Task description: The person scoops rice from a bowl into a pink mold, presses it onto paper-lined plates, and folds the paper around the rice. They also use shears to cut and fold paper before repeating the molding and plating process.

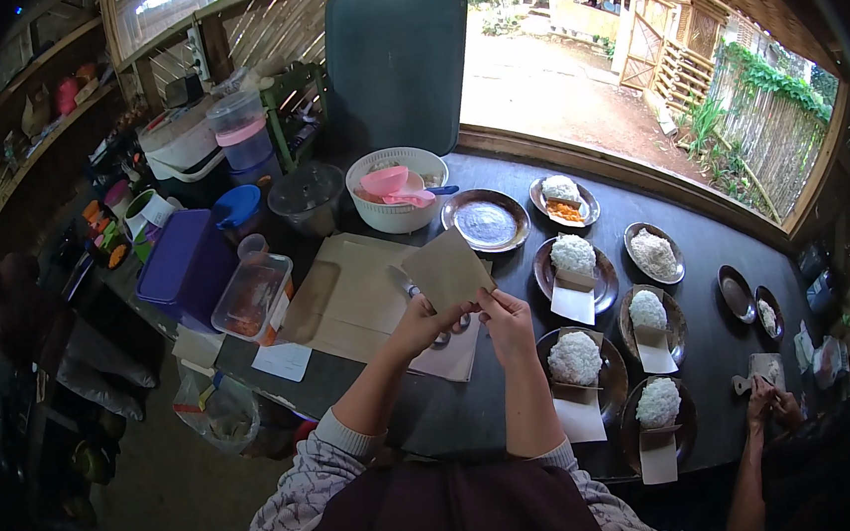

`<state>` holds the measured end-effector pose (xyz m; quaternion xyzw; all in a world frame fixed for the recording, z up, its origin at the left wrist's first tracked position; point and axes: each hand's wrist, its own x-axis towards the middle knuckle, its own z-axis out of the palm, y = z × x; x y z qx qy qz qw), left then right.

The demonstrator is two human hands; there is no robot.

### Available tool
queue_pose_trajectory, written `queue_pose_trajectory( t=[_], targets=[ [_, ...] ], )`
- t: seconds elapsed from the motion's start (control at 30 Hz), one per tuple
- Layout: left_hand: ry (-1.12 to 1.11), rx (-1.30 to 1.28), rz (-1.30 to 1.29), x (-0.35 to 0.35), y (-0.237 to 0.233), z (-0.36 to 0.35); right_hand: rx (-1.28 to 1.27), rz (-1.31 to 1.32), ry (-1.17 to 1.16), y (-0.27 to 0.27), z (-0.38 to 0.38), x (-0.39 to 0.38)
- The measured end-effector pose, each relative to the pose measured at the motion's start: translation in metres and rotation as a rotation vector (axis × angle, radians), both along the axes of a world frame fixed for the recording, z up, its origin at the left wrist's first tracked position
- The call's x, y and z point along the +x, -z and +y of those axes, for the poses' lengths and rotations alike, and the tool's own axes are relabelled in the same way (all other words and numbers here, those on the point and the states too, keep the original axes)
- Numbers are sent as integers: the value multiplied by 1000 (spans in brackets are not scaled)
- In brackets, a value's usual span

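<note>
My left hand (420,327) and my right hand (504,321) pinch the lower edge of a square piece of brown paper (450,266), held up over the table. Below them, dark rings that look like scissors handles (441,341) lie on a stack of brown paper (452,359), partly hidden by my hands. Larger brown paper sheets (353,306) spread to the left. On my right, several brown plates (609,381) hold mounds of white rice (574,359), most with a folded piece of brown paper (579,418) against the rice.
Behind stand a white basket (399,213) with a pink scoop, and a bare brown plate (487,223). Left are a purple container (189,269) and a clear tub of reddish food (251,299). Another person's hands (774,406) work at a small board (765,371) far right.
</note>
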<state>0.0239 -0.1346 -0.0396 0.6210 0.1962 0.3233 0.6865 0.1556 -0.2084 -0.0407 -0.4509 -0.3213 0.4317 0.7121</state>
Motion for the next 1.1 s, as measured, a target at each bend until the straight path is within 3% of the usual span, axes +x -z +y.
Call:
queue_pose_trajectory(
  t=[0.5,0.7,0.8,0.87,1.1],
  targets=[
    [30,12,20,-3,7,4,117,115,-87,-3,0,-2],
    [8,34,-25,-5,1,4,153,348,-84,-16,-7,-1],
    [29,43,-59,-6,0,3,56,208,-134,-7,-3,-5],
    [27,4,-47,-6,-3,1,1,-99,-121,-2,0,-10],
    [33,18,-64,-4,2,3,30,-47,-26,-2,0,-12]
  ],
)
